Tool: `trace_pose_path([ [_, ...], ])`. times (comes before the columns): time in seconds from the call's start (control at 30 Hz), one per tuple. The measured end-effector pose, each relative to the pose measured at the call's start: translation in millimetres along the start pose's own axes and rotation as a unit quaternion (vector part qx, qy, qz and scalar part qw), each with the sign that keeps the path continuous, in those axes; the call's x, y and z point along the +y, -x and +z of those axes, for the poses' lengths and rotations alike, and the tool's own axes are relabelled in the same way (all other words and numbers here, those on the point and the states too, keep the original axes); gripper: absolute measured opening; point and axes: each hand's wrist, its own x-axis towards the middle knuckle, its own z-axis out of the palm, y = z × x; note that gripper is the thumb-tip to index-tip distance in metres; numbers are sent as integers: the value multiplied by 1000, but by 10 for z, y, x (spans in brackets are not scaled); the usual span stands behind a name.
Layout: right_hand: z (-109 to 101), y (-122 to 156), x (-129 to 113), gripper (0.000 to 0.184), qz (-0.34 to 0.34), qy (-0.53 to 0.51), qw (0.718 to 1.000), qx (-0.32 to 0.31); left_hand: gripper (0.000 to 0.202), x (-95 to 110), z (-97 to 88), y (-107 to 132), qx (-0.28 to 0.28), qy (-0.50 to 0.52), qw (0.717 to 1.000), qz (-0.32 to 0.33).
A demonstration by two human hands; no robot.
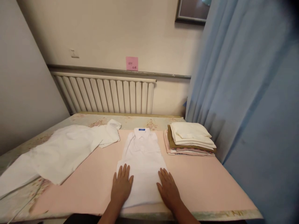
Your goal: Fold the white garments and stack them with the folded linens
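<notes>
A white collared shirt (pixel 143 174) lies face up in front of me, its sides drawn into a long, narrow shape. Its collar, with a blue label inside, points away from me. My left hand (pixel 121 184) rests flat on the shirt's left edge, fingers stretched out. On the right edge, lower down the shirt, my right hand (pixel 168 189) lies flat too, fingers extended. Neither hand grips anything. Under the shirt is a pink cloth (pixel 198 183).
A loose white garment (pixel 67 149) sprawls on the left. A stack of folded clothes (pixel 191 137) stands at the right rear, beside a blue curtain (pixel 247 93). Behind the table are a radiator (pixel 109 93) and a wall with a pink note (pixel 132 63). A floral cover (pixel 149 123) shows around the pink cloth.
</notes>
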Motion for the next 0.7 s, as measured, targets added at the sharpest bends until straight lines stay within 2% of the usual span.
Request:
trace_pose_path([
  [0.7, 2, 17, 4, 45, -2, -4, 1000, 22, 55, -3, 16, -4, 16, -7, 1000, -3],
])
